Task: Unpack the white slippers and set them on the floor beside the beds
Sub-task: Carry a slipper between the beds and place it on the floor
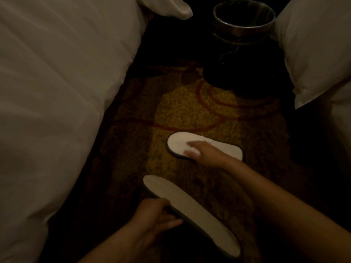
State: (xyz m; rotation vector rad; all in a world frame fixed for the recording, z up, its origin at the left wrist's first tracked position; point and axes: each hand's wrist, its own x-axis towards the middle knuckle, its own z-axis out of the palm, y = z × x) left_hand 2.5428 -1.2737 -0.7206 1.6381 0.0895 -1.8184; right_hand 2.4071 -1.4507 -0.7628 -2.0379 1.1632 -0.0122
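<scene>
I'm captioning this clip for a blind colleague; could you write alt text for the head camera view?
A person's right hand presses a flat white slipper onto the patterned yellow-brown carpet between two white-covered beds, while the left hand holds a second white slipper nearer the camera. A dark lined waste bin stands beyond.

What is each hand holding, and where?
Left hand grips the near slipper by its left edge, mid-length. Right hand rests on the floor slipper.

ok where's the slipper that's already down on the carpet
In the head view, the flat white slipper lies on the patterned carpet between the two beds, under the right hand, nearer than the round waste bin.
</scene>
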